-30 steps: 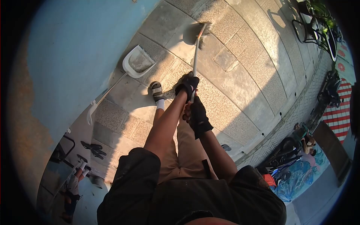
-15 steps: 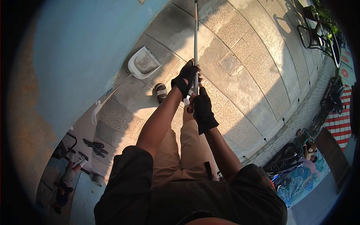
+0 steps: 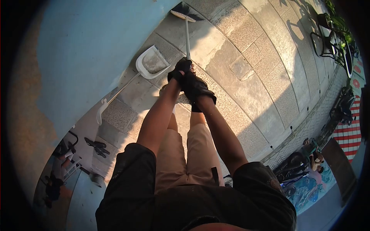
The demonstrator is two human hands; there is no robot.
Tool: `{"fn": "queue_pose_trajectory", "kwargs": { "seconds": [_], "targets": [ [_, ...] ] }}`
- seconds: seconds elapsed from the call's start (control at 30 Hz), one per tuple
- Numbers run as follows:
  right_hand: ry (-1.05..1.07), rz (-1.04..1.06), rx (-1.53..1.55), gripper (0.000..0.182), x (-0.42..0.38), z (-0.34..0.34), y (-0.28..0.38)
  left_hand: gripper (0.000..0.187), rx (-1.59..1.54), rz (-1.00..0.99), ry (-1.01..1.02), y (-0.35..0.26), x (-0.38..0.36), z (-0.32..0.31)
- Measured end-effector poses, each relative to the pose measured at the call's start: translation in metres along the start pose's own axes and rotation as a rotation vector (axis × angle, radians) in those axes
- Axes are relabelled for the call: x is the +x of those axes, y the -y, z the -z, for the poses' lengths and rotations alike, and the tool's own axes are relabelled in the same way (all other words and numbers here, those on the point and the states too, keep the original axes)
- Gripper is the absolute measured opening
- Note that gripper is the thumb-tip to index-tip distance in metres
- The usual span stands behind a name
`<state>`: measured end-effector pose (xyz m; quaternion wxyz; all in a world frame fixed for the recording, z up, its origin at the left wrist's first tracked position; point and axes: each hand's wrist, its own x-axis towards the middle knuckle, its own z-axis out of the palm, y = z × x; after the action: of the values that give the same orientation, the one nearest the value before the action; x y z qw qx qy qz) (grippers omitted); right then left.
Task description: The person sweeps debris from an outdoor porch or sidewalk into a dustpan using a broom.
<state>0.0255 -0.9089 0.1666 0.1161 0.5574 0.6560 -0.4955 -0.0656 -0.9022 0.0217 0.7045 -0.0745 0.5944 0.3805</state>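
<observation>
Broom (image 3: 187,37): two-handed grip
My left hand (image 3: 179,69) and right hand (image 3: 195,86) clasp its handle; dustpan (image 3: 143,69) lies left of both.

The person wears a loose black cloth shirt (image 3: 200,206) with wide short sleeves. The left sleeve (image 3: 131,163) has small pale letters, and the right sleeve (image 3: 256,184) has a faint round mark. Below are tan cloth shorts (image 3: 169,161) with soft wrinkles and a short black strip (image 3: 214,175) on the right side. Snug black gloves (image 3: 195,86) cover both hands and reach the wrists.
</observation>
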Motion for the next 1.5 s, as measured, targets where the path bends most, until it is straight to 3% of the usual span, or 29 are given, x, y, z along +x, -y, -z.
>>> {"fn": "queue_pose_trajectory", "kwargs": {
  "seconds": [0.03, 0.07, 0.1, 0.17, 0.2, 0.27, 0.33, 0.43, 0.47, 0.53, 0.63, 0.7, 0.73, 0.8, 0.83, 0.93, 1.0, 1.07, 1.13, 1.17, 1.2, 1.27, 1.33, 1.43, 1.5],
  "targets": [
    [0.052, 0.112, 0.015, 0.061, -0.01, -0.01, -0.018, 0.007, -0.041, 0.005, -0.007, 0.012, -0.015, 0.005],
    [0.09, 0.115, 0.036, 0.053, -0.031, -0.003, -0.013, 0.007, -0.086, 0.008, -0.014, 0.027, -0.031, 0.008],
    [-0.004, 0.231, 0.04, 0.052, -0.045, -0.021, -0.041, 0.007, -0.031, -0.003, -0.029, 0.052, -0.032, 0.015],
    [0.158, 0.168, -0.005, 0.061, -0.062, -0.027, -0.061, 0.006, -0.059, 0.033, -0.074, 0.094, -0.031, 0.022],
    [0.258, 0.026, 0.062, 0.063, -0.081, -0.01, -0.048, 0.006, -0.149, 0.089, -0.1, 0.109, -0.039, 0.018],
    [0.093, 0.06, -0.017, 0.063, -0.1, -0.022, -0.065, 0.005, -0.217, 0.043, -0.041, 0.114, -0.071, 0.0],
    [0.154, -0.287, 0.171, 0.062, -0.112, -0.018, -0.069, 0.01, -0.164, -0.038, 0.022, 0.151, -0.048, 0.003],
    [0.027, -0.315, 0.243, 0.063, -0.117, 0.002, -0.064, 0.011, -0.141, -0.106, -0.072, 0.114, -0.094, -0.029],
    [-0.033, -0.223, 0.273, 0.064, -0.11, 0.0, -0.078, 0.011, -0.152, -0.124, -0.063, 0.108, -0.098, -0.029],
    [-0.066, -0.197, 0.736, 0.069, -0.1, 0.008, -0.09, 0.014, -0.201, -0.166, -0.075, 0.105, -0.101, -0.027],
    [0.067, -0.157, 1.003, 0.079, -0.075, 0.013, -0.087, 0.018, -0.108, -0.103, -0.144, 0.083, -0.122, -0.018],
    [0.175, -0.144, 1.153, 0.081, -0.073, 0.002, -0.072, 0.022, -0.08, -0.12, 0.027, 0.074, -0.13, -0.012],
    [0.148, -0.179, 1.255, 0.07, -0.069, -0.015, -0.073, 0.025, -0.118, -0.195, 0.064, 0.082, -0.125, -0.009],
    [0.27, 0.094, 1.315, 0.051, -0.047, -0.062, -0.099, 0.02, -0.153, -0.398, 0.209, 0.103, -0.112, -0.005],
    [0.123, 0.032, 1.225, 0.043, -0.06, -0.058, -0.077, 0.016, -0.172, -0.447, 0.29, 0.109, -0.11, -0.001],
    [0.057, 0.079, 1.397, 0.043, -0.086, -0.045, -0.047, 0.011, -0.192, -0.382, 0.232, 0.093, -0.147, -0.012],
    [0.094, -0.095, 1.373, 0.053, -0.104, -0.043, -0.06, 0.015, -0.404, -0.395, 0.358, 0.099, -0.154, -0.017],
    [0.15, -0.04, 1.404, 0.057, -0.149, -0.02, -0.035, 0.016, -0.102, -0.502, 0.303, 0.1, -0.172, -0.021],
    [0.259, -0.047, 1.384, 0.058, -0.179, -0.007, -0.04, 0.018, 0.104, -0.488, 0.253, 0.089, -0.21, -0.029],
    [0.364, -0.108, 1.355, 0.06, -0.195, 0.002, -0.037, 0.02, -0.076, -0.44, 0.353, 0.083, -0.227, -0.032],
    [0.35, -0.076, 1.351, 0.06, -0.208, 0.007, -0.033, 0.02, -0.066, -0.464, 0.372, 0.077, -0.243, -0.035],
    [0.328, 0.081, 1.362, 0.061, -0.233, 0.025, -0.012, 0.026, 0.17, -0.329, 0.276, 0.053, -0.286, -0.041],
    [0.211, 0.015, 1.301, 0.073, -0.25, 0.031, 0.004, 0.033, 0.057, -0.278, 0.404, 0.032, -0.329, -0.032],
    [0.213, 0.028, 1.57, 0.059, -0.269, 0.032, 0.015, 0.034, 0.176, -0.255, 0.447, 0.016, -0.364, -0.023],
    [0.234, 0.139, 1.483, 0.056, -0.292, 0.039, 0.049, 0.026, 0.21, -0.268, 0.465, 0.015, -0.378, -0.022]
  ]
}}
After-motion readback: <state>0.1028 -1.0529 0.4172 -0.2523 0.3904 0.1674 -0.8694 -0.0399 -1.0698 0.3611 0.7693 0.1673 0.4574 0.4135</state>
